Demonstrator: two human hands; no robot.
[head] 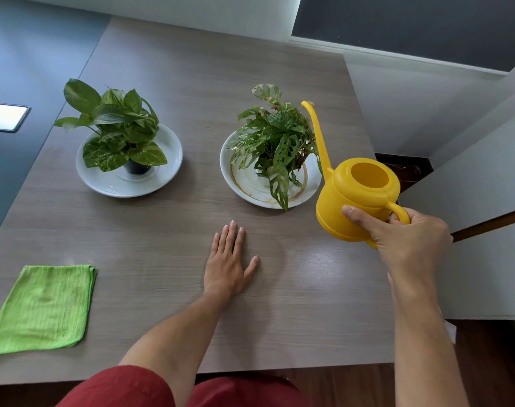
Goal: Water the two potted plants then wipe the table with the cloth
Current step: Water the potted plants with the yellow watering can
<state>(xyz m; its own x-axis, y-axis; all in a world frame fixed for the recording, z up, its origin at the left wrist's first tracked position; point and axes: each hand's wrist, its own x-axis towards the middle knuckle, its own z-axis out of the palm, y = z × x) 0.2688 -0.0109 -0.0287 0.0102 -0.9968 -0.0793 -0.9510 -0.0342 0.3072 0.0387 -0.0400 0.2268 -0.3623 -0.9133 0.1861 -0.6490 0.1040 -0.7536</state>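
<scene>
Two potted plants stand on white plates on the wooden table point(168, 230). The left plant point(115, 130) has broad variegated leaves; the right plant point(276, 142) has holed leaves. My right hand point(403, 233) grips the handle of a yellow watering can point(356, 195), held upright just right of the right plant, its long spout rising beside the leaves. My left hand point(229, 265) lies flat on the table, fingers spread, in front of the right plant. A folded green cloth point(44, 306) lies at the near left of the table.
The left plate point(162, 177) and the right plate point(250, 189), stained brown at its ring, hold the pots. White walls and a ledge border the table's right side. My red-clad knees show below the near edge.
</scene>
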